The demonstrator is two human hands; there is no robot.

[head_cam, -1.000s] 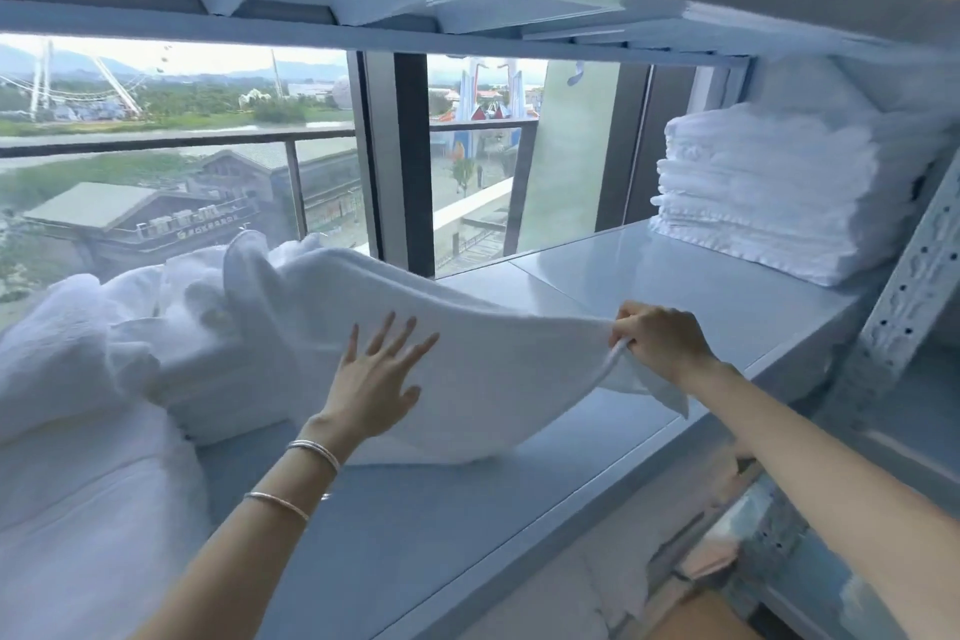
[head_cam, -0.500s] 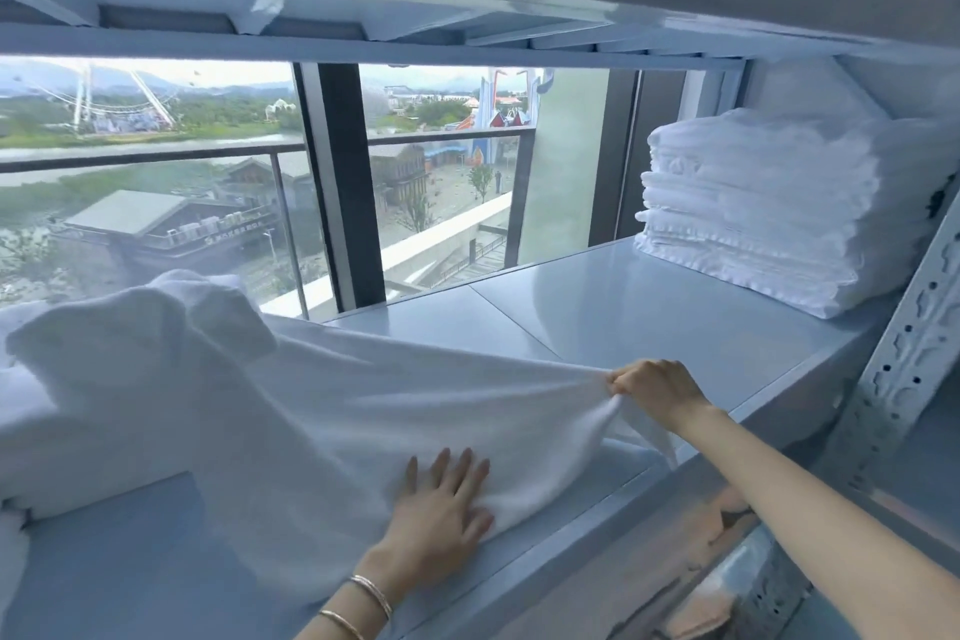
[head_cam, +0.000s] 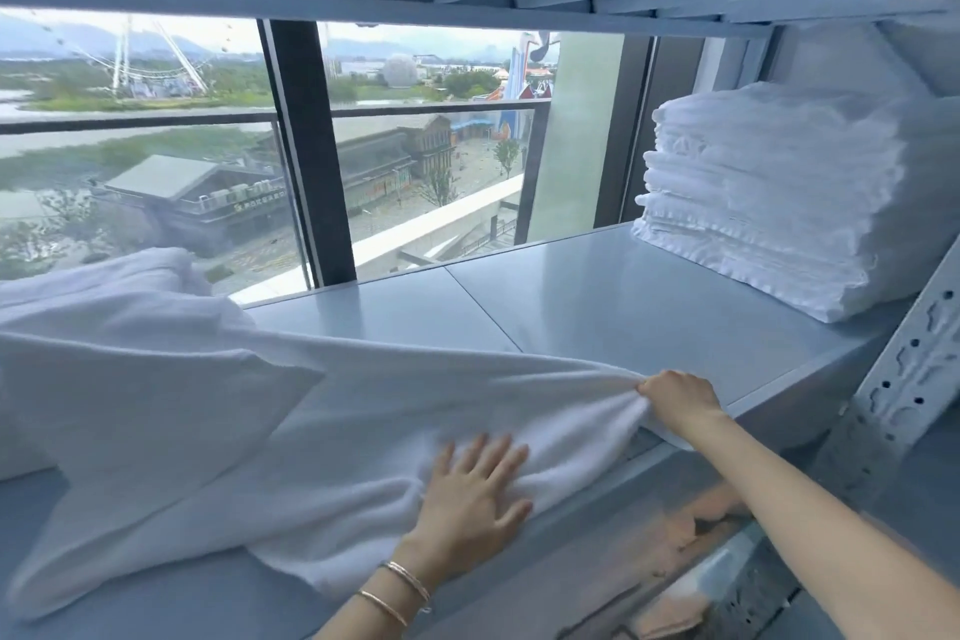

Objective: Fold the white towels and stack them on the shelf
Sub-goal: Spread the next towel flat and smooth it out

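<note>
Spanning the view, the grey shelf (head_cam: 597,296) carries a folded towel stack (head_cam: 779,192) at its far right end and a loose white towel (head_cam: 311,431) along its front edge, where the left hand (head_cam: 470,502) presses flat with fingers spread and the right hand (head_cam: 680,400) pinches the towel's corner.

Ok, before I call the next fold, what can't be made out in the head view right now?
- Towel: its left end runs past the frame's left edge.
- Right hand: fingers buried in the bunched corner, so the grip itself is hidden.
- Folded stack: right side cut off by the frame; layers too blurred to count.
- Left hand: blurred.
</note>
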